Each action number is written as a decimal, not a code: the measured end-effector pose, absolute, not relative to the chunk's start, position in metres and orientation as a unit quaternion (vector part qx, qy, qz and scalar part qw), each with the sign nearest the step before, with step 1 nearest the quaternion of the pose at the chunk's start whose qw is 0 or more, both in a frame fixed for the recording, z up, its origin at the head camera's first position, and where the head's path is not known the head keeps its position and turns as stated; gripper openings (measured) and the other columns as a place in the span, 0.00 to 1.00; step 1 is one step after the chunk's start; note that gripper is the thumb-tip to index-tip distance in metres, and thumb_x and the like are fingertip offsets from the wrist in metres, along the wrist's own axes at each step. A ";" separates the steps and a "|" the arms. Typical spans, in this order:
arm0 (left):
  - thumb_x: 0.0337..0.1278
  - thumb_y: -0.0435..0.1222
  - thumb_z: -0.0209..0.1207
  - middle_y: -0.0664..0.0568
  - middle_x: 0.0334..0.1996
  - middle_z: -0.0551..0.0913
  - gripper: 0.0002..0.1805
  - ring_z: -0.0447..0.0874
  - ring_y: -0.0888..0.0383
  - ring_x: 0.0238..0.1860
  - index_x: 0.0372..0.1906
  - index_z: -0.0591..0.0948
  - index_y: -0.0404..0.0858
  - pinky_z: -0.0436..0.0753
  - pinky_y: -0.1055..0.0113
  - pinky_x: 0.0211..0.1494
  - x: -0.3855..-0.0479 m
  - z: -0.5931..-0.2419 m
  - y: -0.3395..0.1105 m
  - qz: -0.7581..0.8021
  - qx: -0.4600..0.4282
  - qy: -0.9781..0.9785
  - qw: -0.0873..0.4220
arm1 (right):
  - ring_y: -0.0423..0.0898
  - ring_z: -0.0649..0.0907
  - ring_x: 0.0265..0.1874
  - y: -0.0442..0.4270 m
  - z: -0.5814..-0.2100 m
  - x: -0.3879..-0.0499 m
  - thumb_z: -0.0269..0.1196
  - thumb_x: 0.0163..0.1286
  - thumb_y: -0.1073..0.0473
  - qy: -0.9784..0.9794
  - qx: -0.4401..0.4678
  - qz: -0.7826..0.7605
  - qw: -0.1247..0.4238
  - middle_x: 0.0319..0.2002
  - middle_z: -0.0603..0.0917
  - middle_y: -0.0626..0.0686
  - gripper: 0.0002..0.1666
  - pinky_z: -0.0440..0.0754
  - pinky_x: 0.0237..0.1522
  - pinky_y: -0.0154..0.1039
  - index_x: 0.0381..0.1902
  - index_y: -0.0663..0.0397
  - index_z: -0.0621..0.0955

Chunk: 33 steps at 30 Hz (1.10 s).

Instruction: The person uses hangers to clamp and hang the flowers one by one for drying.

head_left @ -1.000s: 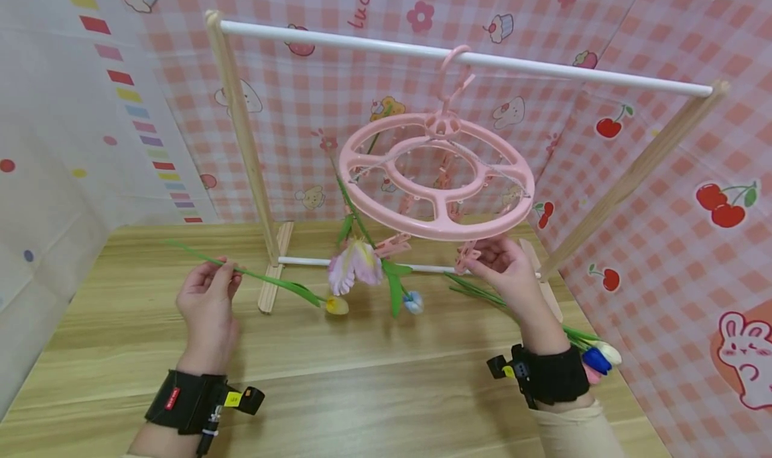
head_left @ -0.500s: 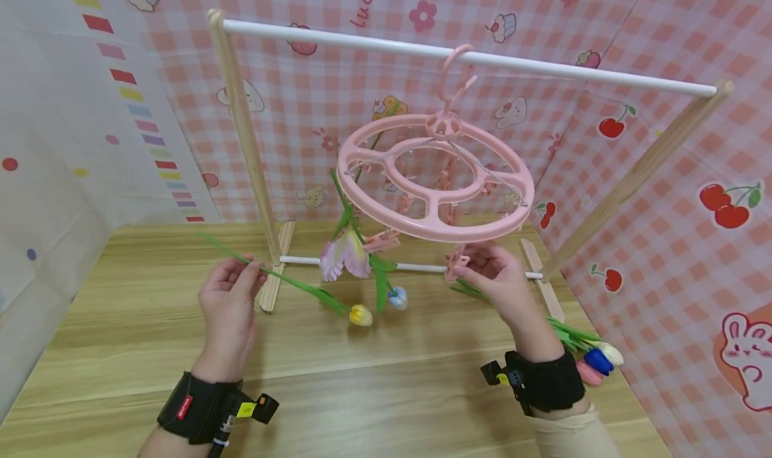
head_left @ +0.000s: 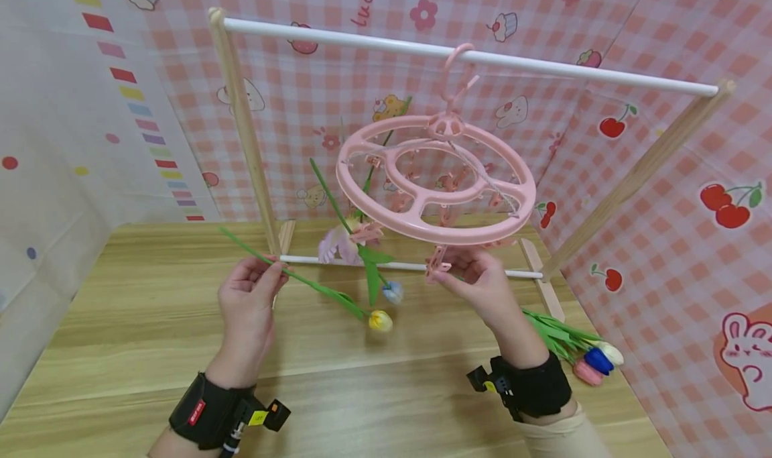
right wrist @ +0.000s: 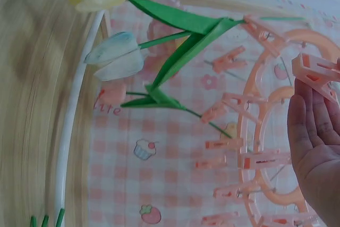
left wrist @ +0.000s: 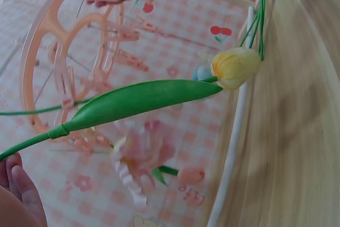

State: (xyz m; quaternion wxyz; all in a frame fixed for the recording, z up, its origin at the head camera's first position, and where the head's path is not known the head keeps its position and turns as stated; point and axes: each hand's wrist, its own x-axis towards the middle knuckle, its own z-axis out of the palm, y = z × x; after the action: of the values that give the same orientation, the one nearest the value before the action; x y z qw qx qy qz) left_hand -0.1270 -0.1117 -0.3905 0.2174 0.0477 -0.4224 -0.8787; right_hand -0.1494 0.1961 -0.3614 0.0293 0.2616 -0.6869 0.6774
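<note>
In the head view my left hand (head_left: 248,304) pinches the green stem of a yellow artificial tulip (head_left: 380,321), its bloom pointing right, below the drying hanger. My right hand (head_left: 482,290) pinches a pink clothespin (head_left: 435,265) hanging from the front of the round pink clip hanger (head_left: 458,235). In the right wrist view that clothespin (right wrist: 313,70) sits between thumb and fingers. Clipped head-down on the hanger's left side are a pale blue tulip (head_left: 393,292) and a large lilac-pink flower (head_left: 340,245). A pink tulip (right wrist: 112,93) also hangs behind them.
The hanger hooks over a white rod (head_left: 362,42) between wooden posts (head_left: 244,136). A lower white bar (head_left: 289,259) crosses near the table (head_left: 338,404). At right lie loose tulips: blue (head_left: 598,360), white (head_left: 611,352) and pink (head_left: 588,372). Several clothespins (right wrist: 226,144) dangle from the hanger.
My left hand has carried the yellow tulip to the right. My right hand, still holding the clothespin, has moved left; the hanger has turned and its hanging flowers have shifted.
</note>
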 end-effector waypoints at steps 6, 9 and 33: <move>0.52 0.17 0.57 0.48 0.26 0.83 0.10 0.84 0.60 0.26 0.29 0.80 0.34 0.85 0.73 0.34 -0.126 -0.390 -0.104 -0.874 0.031 -0.439 0.206 | 0.45 0.84 0.41 0.187 -0.362 -0.151 0.65 0.60 0.71 -0.688 0.266 0.674 0.026 0.40 0.83 0.53 0.19 0.85 0.45 0.41 0.47 0.71 0.74; 0.51 0.16 0.58 0.49 0.27 0.83 0.11 0.85 0.60 0.27 0.29 0.81 0.34 0.85 0.73 0.34 -0.127 -0.391 -0.101 -0.870 0.016 -0.447 0.207 | 0.45 0.83 0.42 0.181 -0.362 -0.151 0.64 0.60 0.71 -0.690 0.273 0.670 0.027 0.40 0.83 0.55 0.17 0.84 0.48 0.40 0.47 0.72 0.74; 0.50 0.18 0.60 0.52 0.27 0.84 0.12 0.84 0.62 0.28 0.30 0.81 0.38 0.85 0.72 0.35 -0.125 -0.376 -0.066 -0.837 -0.038 -0.520 0.166 | 0.44 0.84 0.42 0.146 -0.354 -0.146 0.67 0.58 0.70 -0.650 0.222 0.727 -0.029 0.40 0.85 0.50 0.14 0.84 0.47 0.37 0.42 0.58 0.78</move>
State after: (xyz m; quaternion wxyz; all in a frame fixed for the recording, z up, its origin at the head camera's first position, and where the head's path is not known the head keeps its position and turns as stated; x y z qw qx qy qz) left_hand -0.1252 -0.0659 -0.3760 0.1664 -0.0383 -0.5203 -0.8368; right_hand -0.1457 0.1458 -0.3539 -0.0286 0.2215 -0.6495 0.7268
